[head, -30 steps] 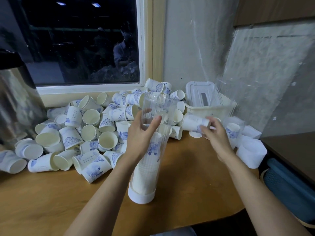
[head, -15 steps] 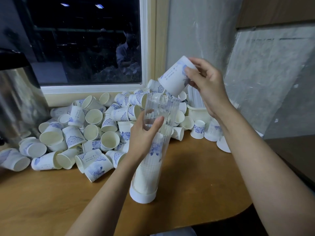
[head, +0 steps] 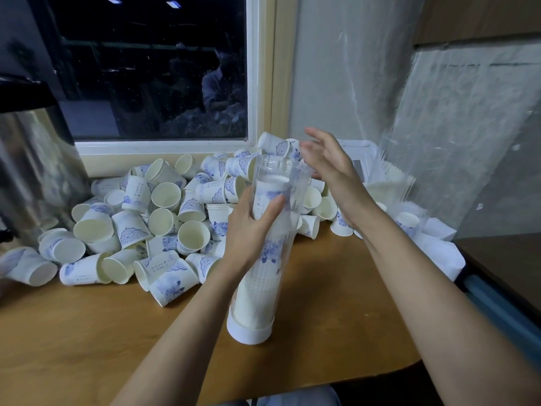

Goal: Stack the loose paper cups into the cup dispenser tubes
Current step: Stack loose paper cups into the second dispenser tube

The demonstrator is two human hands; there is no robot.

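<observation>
A clear plastic dispenser tube (head: 265,285) with a white base stands tilted on the wooden table (head: 87,332). It holds a nested stack of white paper cups with blue prints, bottoms up; the top cup (head: 270,186) sits just below the tube's mouth. My left hand (head: 248,230) grips the tube's upper part. My right hand (head: 330,168) hovers beside the tube's mouth with fingers spread and nothing in it. A big pile of loose cups (head: 164,215) lies to the left and behind.
A shiny metal urn (head: 32,165) stands at the far left. A white basket (head: 377,189) and clear plastic wrapping (head: 424,177) sit at the back right by the wall, with a few upright cups (head: 341,224). The window (head: 152,68) is behind the pile.
My right hand carried a cup from the right to the tube's mouth and let it go; the cup now sits inside on top of the stack. My left hand kept its hold.
</observation>
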